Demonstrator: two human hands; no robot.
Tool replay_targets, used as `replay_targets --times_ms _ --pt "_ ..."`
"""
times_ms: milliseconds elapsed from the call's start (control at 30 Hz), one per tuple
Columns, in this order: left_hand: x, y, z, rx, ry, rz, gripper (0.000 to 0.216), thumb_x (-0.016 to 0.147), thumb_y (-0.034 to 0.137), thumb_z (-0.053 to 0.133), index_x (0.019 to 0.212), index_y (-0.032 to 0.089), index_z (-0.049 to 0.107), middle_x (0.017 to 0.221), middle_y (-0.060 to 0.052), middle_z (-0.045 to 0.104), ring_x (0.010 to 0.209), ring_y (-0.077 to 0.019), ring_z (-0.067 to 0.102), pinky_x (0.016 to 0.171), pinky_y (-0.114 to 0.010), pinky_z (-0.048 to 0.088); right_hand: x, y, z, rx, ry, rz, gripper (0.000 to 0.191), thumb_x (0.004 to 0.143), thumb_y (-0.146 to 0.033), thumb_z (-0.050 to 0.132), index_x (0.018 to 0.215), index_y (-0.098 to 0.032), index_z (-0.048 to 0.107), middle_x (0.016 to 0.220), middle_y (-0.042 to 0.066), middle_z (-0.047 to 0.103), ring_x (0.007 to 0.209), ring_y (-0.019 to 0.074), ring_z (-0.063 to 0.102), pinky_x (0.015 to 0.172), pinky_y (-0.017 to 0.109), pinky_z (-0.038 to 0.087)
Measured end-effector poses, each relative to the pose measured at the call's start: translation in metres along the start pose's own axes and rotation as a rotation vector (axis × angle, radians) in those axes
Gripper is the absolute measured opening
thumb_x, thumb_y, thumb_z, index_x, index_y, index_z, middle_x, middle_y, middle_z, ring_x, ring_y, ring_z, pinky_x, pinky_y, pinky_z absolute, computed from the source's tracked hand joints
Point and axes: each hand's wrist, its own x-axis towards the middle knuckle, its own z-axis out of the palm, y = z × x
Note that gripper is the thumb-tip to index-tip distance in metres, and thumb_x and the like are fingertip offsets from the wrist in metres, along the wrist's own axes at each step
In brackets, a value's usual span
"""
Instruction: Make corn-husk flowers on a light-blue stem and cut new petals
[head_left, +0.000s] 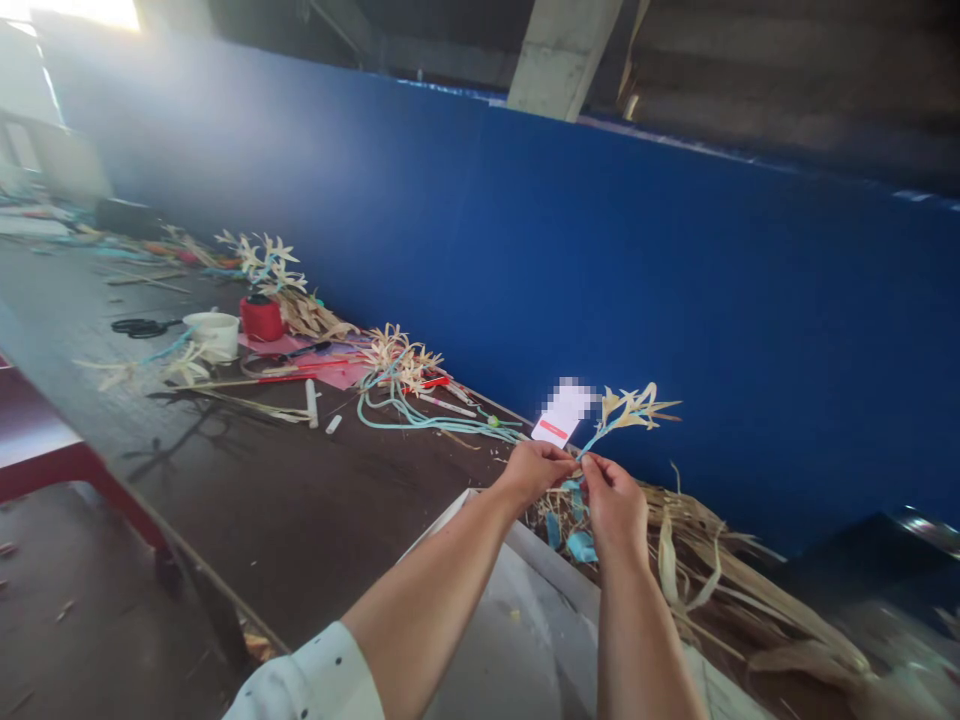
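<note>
Both hands meet over the table's far side, pinching the light-blue wrapped stem of a handmade flower (636, 408) with pale, husk-like petals. My left hand (536, 468) grips the stem from the left, fingers closed. Close beside it, my right hand (613, 495) has thumb and finger pressed on the same stem. The flower head points up and right. Behind the hands stands a white card or phone screen (553, 432), partly blurred out, with a red bar. Below them lie blue scraps (581, 546) among dry bits.
A bunch of finished flowers (401, 358) with blue stems lies left of the hands. Further left are a white cup (214, 338), a red thread spool (262, 318) and black scissors (142, 327). Dry husks (750, 580) pile up at right. A blue partition (600, 250) borders the table (322, 510).
</note>
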Motion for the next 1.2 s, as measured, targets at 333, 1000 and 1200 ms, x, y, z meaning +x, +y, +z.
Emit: replay_targets --times_ms 333,1000,1200 --pt "0.005 -0.007 0.000 0.132 0.052 0.028 0.016 0.064 0.025 0.069 0.073 0.012 0.065 0.053 0.003 0.053 0.049 -0.0068 0.045 0.050 -0.019 0.037 -0.001 0.000 0.000 0.021 -0.013 0.015 0.052 0.071 -0.057 0.055 0.091 -0.012 0.071 0.065 0.008 0.067 0.063 0.0222 0.060 0.063 0.031 0.044" --pt "-0.004 0.001 0.002 0.323 0.129 0.101 0.016 0.065 0.028 0.065 0.070 0.013 0.067 0.055 0.003 0.055 0.052 -0.0081 0.046 0.050 -0.020 0.033 -0.003 -0.004 0.001 0.046 0.024 0.003 0.052 0.068 -0.056 0.059 0.092 -0.012 0.072 0.067 0.007 0.068 0.063 0.0218 0.060 0.062 0.030 0.044" --pt "-0.005 0.003 0.000 0.291 0.056 0.154 0.015 0.067 0.026 0.064 0.074 0.013 0.069 0.059 0.002 0.058 0.055 -0.0078 0.048 0.053 -0.019 0.036 -0.001 -0.001 -0.001 0.012 0.040 0.016 0.045 0.069 -0.052 0.059 0.089 -0.014 0.072 0.068 0.007 0.068 0.064 0.0223 0.061 0.061 0.030 0.045"
